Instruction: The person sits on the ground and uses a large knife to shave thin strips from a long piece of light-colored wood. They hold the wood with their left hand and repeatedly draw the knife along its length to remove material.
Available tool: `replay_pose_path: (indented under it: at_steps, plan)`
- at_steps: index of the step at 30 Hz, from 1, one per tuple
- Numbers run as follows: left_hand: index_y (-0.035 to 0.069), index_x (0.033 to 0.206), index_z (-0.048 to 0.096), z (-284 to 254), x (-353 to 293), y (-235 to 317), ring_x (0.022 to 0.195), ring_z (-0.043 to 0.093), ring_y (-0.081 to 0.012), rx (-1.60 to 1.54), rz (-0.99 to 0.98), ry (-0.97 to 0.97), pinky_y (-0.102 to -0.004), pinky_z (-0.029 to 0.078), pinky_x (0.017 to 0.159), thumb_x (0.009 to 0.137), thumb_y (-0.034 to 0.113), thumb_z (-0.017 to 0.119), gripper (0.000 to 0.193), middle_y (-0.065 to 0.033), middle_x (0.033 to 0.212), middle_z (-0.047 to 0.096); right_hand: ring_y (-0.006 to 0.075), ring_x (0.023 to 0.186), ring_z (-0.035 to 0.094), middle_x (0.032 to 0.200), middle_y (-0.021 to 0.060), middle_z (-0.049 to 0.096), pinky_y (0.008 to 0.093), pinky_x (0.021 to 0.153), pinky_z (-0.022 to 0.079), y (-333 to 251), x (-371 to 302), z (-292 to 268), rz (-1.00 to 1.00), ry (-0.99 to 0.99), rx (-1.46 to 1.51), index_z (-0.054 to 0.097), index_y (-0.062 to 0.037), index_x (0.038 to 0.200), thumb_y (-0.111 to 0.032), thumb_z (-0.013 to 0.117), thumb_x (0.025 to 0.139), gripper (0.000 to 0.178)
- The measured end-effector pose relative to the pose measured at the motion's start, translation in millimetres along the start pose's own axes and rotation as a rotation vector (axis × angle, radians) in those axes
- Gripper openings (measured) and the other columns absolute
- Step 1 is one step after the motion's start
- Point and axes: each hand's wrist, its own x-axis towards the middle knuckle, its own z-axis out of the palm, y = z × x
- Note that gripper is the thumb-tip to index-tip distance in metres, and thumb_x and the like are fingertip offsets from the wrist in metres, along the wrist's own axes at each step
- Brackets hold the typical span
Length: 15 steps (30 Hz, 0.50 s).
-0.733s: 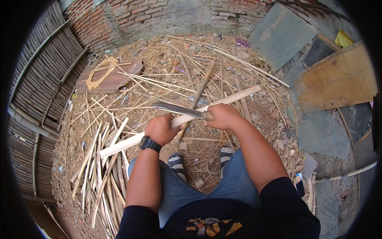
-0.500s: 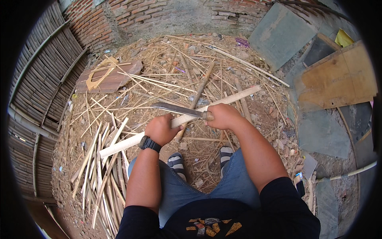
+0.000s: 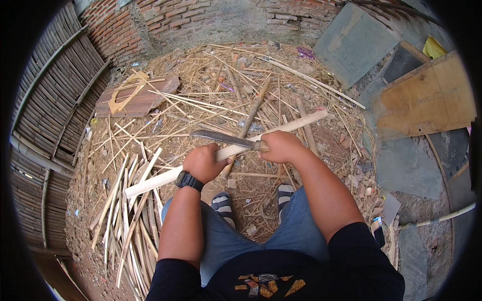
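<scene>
My left hand (image 3: 202,163) is wrapped round a long pale split of bamboo (image 3: 293,124), which slants from low on the left up to the right. A machete (image 3: 221,138) with a dark, slightly curved blade is gripped by its wooden handle in my right hand (image 3: 282,147). The blade points left and lies across or just above the strip between my two hands; whether it touches the strip I cannot tell. Part of the strip is hidden under both hands.
Left of my legs lies a pile of split bamboo strips (image 3: 131,220). Loose sticks and a brown board (image 3: 138,95) litter the ground ahead. A bamboo fence (image 3: 50,105) stands left, a brick wall (image 3: 211,22) at the back. Grey sheets (image 3: 356,45) and plywood (image 3: 427,100) lean at right.
The machete blade has tilted slightly, its flat side looking a little different. The strip's far right end has dipped a touch. Both hands keep their places.
</scene>
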Motion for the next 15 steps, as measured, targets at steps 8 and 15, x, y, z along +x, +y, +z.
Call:
replay_pose_path:
  at_steps: [8, 15]
  plan:
    - [0.008, 0.099, 0.077, -1.3, -0.6, 1.7, 0.086, 0.075, -0.0379, 0.000, -0.018, -0.026, -0.0482, 0.060, 0.078, 0.079, 0.049, 0.086, 0.047, -0.0181, 0.089, 0.076, 0.0369, 0.108, 0.072, 0.113, 0.0196, 0.076, 0.0482, 0.094, 0.057, -0.3, 0.6, 0.9, -0.006, -0.017, -0.015, 0.073, -0.0061, 0.121, -0.040, 0.079, 0.086, 0.049]
    - [0.008, 0.099, 0.077, -3.2, -1.5, 3.5, 0.086, 0.075, -0.0383, -0.004, -0.022, -0.030, -0.0488, 0.060, 0.079, 0.078, 0.051, 0.086, 0.049, -0.0182, 0.089, 0.076, 0.0371, 0.108, 0.073, 0.112, 0.0194, 0.076, 0.0485, 0.093, 0.057, 2.3, 3.3, 4.8, -0.008, -0.004, -0.026, 0.073, -0.0054, 0.118, -0.039, 0.079, 0.085, 0.047]
